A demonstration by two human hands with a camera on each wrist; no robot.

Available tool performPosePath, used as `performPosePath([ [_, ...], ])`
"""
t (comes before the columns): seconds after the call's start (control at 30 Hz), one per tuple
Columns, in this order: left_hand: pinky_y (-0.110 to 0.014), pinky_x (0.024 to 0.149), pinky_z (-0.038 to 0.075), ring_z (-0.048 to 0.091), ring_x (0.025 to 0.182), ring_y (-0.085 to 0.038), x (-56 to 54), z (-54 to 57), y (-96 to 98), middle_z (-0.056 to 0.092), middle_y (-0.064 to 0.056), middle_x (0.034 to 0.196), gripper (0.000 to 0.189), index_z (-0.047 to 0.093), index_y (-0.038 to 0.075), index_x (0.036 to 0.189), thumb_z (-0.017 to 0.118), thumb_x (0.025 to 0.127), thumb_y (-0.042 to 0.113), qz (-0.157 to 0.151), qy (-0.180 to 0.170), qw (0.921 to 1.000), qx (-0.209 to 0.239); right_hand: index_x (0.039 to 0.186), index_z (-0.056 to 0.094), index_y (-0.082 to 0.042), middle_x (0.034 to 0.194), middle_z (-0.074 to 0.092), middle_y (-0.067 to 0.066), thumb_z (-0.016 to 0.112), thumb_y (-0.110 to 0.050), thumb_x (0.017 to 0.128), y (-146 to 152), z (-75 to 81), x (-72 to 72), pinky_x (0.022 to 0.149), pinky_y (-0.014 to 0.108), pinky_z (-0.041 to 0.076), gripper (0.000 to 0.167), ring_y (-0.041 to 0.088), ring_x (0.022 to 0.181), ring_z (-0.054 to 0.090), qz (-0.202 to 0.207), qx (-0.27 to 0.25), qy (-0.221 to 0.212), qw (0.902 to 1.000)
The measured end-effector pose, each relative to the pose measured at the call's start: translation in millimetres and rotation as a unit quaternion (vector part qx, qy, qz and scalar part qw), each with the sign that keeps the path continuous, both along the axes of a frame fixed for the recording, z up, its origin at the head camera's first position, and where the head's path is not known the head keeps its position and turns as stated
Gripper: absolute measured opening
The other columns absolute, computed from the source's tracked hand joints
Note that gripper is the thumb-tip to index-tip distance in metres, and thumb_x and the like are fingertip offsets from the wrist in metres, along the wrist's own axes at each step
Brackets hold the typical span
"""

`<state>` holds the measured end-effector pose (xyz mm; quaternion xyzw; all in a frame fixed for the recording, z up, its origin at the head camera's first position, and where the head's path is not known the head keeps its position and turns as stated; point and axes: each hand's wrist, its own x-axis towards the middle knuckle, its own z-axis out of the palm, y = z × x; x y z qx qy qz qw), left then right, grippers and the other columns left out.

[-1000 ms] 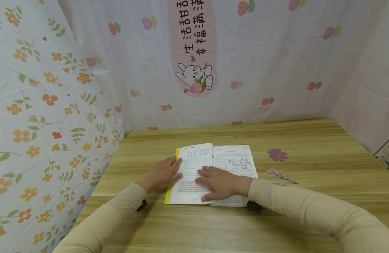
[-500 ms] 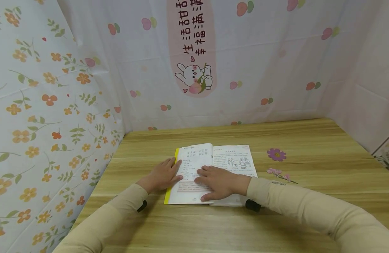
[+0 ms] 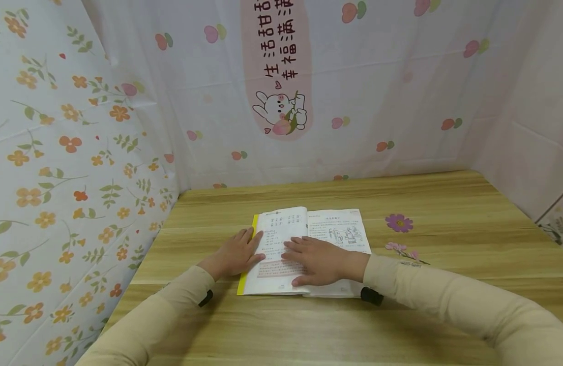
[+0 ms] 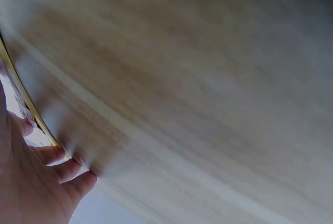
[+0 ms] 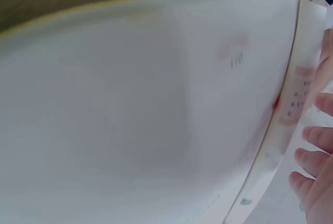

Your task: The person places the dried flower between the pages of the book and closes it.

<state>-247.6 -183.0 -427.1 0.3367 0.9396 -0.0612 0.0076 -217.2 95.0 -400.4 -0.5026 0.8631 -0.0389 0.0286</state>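
Observation:
An open book (image 3: 276,284) with printed text and a yellow left edge lies on the wooden table. My left hand (image 3: 235,251) rests at its left edge, fingers spread, thumb over the page. In the left wrist view, fingertips (image 4: 83,182) of that hand touch the tabletop beside the book's edge. My right hand (image 3: 322,262) lies palm down, fingers extended, across the middle of the book near the spine. The right wrist view shows the right-hand page (image 5: 130,104) close up, numbered 110, with the fingers of the right hand (image 5: 317,156) at the far right.
Right of the book lie a purple flower (image 3: 398,222) and a pink flower sprig (image 3: 402,249). The wooden table (image 3: 272,330) meets a peach-patterned curtain (image 3: 377,91) at the back and a floral curtain (image 3: 80,152) on the left.
The right hand has shifted very slightly up and to the right over the book. The left hand stays at the book's left edge.

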Motion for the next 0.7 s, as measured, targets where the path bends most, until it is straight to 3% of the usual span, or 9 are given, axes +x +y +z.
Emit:
performPosePath([
  [0.13, -0.052, 0.102, 0.038, 0.038, 0.130, -0.044, 1.5, 2.0, 0.8, 0.035, -0.032, 0.144, 0.067, 0.034, -0.004, 0.147, 0.043, 0.103, 0.045, -0.003, 0.001, 1.0000, 0.003, 0.144, 0.047, -0.010, 0.151, 0.038, 0.014, 0.049, -0.057, 0.096, 9, 5.5, -1.7, 0.111, 0.047, 0.026, 0.067, 0.031, 0.140, 0.032, 0.000, -0.026, 0.003, 0.9996],
  [0.4, -0.051, 0.104, 0.036, 0.036, 0.132, -0.043, 2.2, 3.1, 2.3, 0.033, -0.031, 0.146, 0.068, 0.031, -0.002, 0.149, 0.041, 0.103, 0.046, 0.009, -0.015, 0.9998, 0.001, 0.142, 0.050, -0.010, 0.149, 0.041, 0.013, 0.057, -0.050, 0.095, 37, 20.3, 0.5, 0.108, 0.049, 0.032, 0.063, 0.030, 0.137, 0.037, -0.037, -0.079, -0.001, 0.9962],
  [0.7, -0.052, 0.104, 0.036, 0.035, 0.133, -0.043, 2.0, 3.2, 2.4, 0.033, -0.031, 0.146, 0.069, 0.031, -0.002, 0.150, 0.040, 0.103, 0.048, 0.012, -0.015, 0.9998, 0.002, 0.138, 0.054, -0.006, 0.143, 0.048, 0.015, 0.063, -0.040, 0.094, 72, 21.3, 2.7, 0.103, 0.051, 0.038, 0.056, 0.033, 0.130, 0.046, -0.071, -0.137, -0.003, 0.9880],
])
